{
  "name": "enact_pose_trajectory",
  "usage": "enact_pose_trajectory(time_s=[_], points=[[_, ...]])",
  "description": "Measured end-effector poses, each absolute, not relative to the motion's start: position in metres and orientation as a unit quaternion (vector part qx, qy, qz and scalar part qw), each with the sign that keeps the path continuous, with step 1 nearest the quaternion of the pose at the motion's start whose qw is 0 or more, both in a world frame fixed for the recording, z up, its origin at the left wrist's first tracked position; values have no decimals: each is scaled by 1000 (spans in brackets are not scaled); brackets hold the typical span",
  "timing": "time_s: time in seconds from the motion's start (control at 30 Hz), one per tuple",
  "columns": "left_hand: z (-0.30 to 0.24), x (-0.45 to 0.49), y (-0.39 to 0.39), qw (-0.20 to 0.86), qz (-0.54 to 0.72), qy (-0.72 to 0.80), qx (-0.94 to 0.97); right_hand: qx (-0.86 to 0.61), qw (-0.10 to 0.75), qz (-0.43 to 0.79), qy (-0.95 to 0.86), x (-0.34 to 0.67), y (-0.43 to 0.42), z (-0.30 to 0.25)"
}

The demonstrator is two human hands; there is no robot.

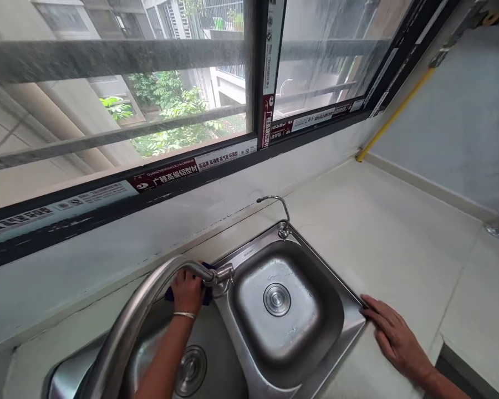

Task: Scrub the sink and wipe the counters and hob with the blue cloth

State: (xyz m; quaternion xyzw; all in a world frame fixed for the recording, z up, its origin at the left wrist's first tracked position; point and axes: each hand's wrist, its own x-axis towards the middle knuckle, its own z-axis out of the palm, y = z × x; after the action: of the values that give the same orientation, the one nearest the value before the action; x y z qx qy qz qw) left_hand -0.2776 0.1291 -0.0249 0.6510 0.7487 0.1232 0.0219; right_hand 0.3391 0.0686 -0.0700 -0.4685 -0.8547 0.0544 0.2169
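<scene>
Dark blue cloth (169,294) at the rear of the sink, beside the foot of the mixer tap (137,316). I am viewing the cloth from afar, through the head camera; it is lying directly beneath the fingers of the left hand (187,293), spreading out to either side of them. The fingers are bending over it and, as I am judging, gripping it; how tightly they are closing I cannot tell. No clear long axis is showing, since the cloth is bunching under the hand. The arched spout is crossing above the fingers, so the hand is working in the narrow space between spout, wall and tap foot.

Farther out, the left bowl (222,354) is lying below the left forearm, and the right bowl (253,327) is opening beyond the tap. The right hand (393,332) is resting well apart from the cloth, its fingers extending loosely to the sink's rim (353,316) and holding nothing; the left is plainly the nearer. A small tap (288,213) is standing at the far corner.

Hidden: the left fingertips and the middle of the cloth. I am unable to make out whether the cloth is touching the wall. The spout and left forearm are covering much of the left bowl, and the lower border is cutting it off.
</scene>
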Motion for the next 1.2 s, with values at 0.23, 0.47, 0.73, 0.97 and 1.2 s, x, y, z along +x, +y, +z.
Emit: enact_pose_trajectory(time_s=[0.23, 0.47, 0.73, 0.97, 1.2], points=[[-54, -242, 93, -14, 189, 829, 526, -456, 233, 43, -858, 337, 70, -72], [-70, -217, 78, -20, 231, 855, 464, -447, 253, 24, -858, 331, 74, -68], [-54, -187, 54, 17, 165, 836, 523, -450, 275, 32, -849, 326, 76, -62], [-21, -125, 54, 72, 62, 747, 659, -454, 277, 43, -846, 325, 79, -66], [-18, -74, 128, 43, 103, 672, 732, -452, 290, 39, -842, 321, 78, -63]])
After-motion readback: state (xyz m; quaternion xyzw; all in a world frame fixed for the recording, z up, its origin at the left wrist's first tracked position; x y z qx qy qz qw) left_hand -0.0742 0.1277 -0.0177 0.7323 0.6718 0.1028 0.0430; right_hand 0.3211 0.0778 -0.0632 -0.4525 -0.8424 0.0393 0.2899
